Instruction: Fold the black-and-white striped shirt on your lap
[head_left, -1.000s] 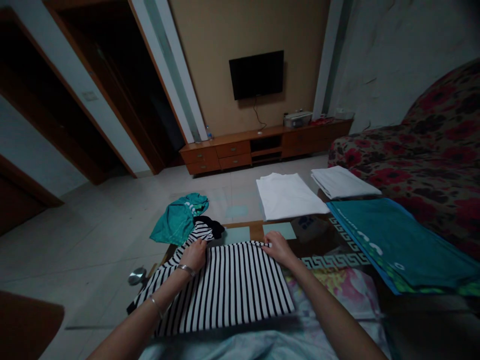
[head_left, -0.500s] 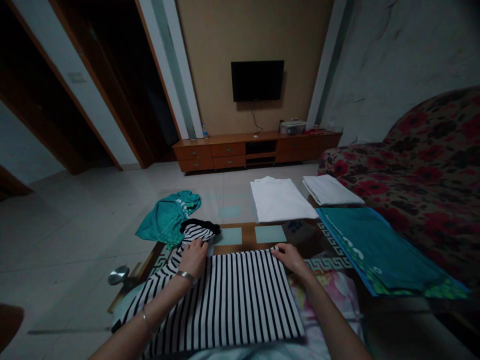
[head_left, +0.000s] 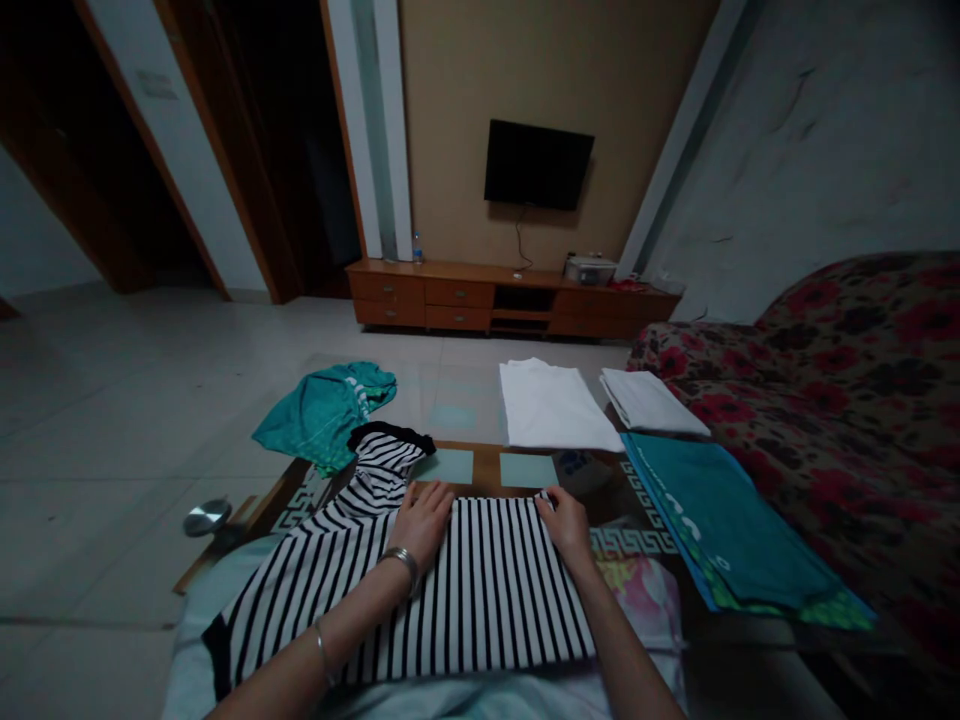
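The striped garment [head_left: 495, 585] lies beneath the flattened left hand [head_left: 422, 522], its far corner pinched by the right hand [head_left: 567, 524].

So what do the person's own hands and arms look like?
No sleeves or gloves show. The left hand has a wide silvery bracelet at the wrist and a thin bangle farther up the arm; the right hand shows no jewellery.
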